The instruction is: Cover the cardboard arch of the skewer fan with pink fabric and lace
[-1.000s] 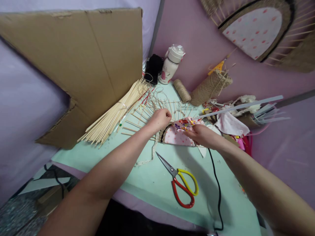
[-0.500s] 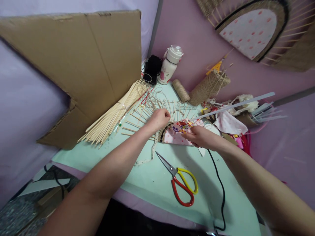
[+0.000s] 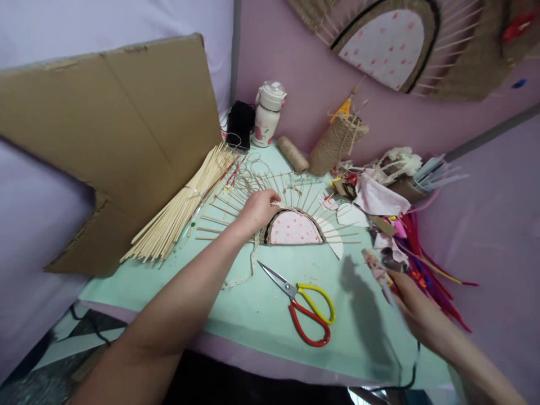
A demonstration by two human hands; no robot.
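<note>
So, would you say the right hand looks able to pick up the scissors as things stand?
Probably not straight away: the right hand holds a patterned tool, blurred here, though nothing seems to block the tabletop between that hand and the scissors.

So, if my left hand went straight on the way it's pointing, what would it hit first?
Probably the thin sticks fanning out just past your left hand; if it clears those, the large twine spool farther back. Its height is hard to judge.

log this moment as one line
left hand: at half-round panel | right hand: holding blurred patterned tool | scissors: on table
</note>
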